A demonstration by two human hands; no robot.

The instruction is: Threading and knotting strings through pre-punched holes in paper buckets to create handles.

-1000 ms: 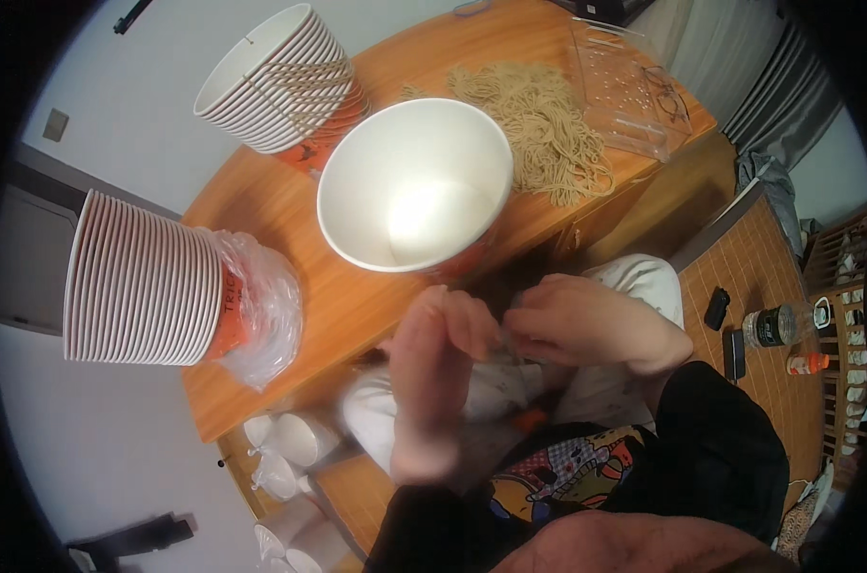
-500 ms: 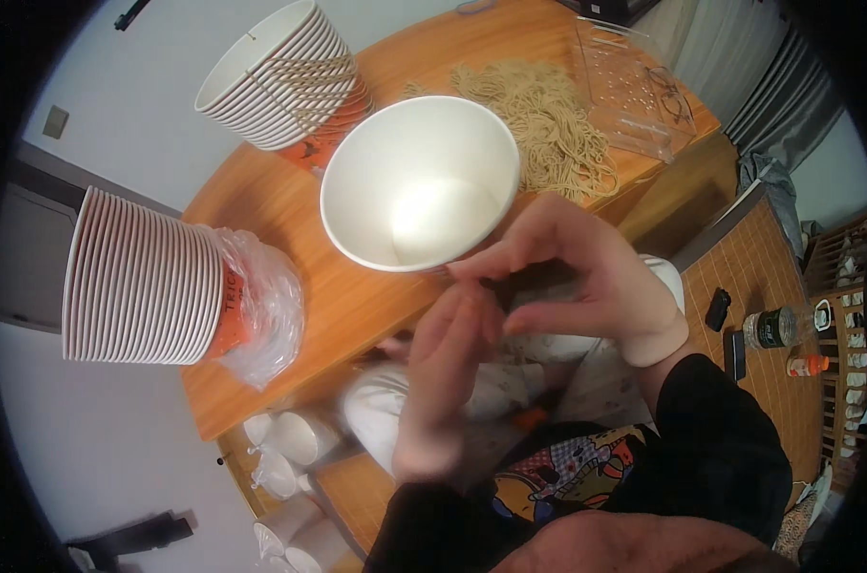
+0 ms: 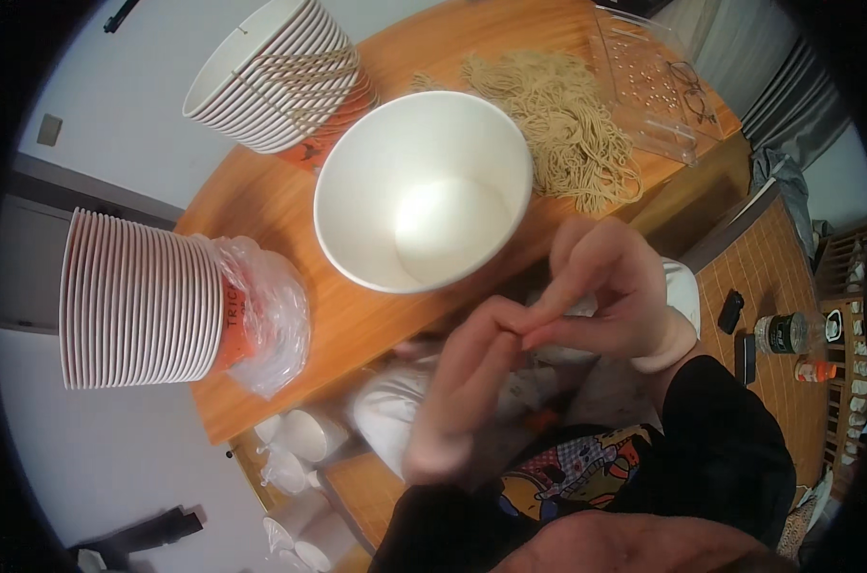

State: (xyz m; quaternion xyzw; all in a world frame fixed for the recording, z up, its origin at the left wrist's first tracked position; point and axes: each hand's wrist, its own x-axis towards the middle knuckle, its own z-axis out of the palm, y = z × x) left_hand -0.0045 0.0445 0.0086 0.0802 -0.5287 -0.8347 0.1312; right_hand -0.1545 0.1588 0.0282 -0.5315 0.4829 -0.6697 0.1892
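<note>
My left hand (image 3: 473, 368) and my right hand (image 3: 613, 298) meet at the fingertips just below the near rim of a large white paper bucket (image 3: 362, 205). Both are closed in a pinch; whatever lies between the fingers is too small or hidden to make out. The bucket stands near the table's edge, tilted so that its bare white inside faces me. Behind it to the right lies a heap of tan cords (image 3: 572, 134). More cords (image 3: 309, 81) hang over the side of a nested bucket stack (image 3: 261, 105) at the back left.
Another stack of nested buckets (image 3: 137, 301), partly in clear plastic wrap (image 3: 271, 325), lies at the left. A clear tray (image 3: 634, 76) with small bits and eyeglasses (image 3: 693, 91) is at the far right of the wooden table (image 3: 328, 334). Bagged white buckets (image 3: 309, 435) sit below.
Both hands have moved away from the bucket's rim, slightly right and toward me, fingertips still together. The bucket appears larger and a little lower in view.
</note>
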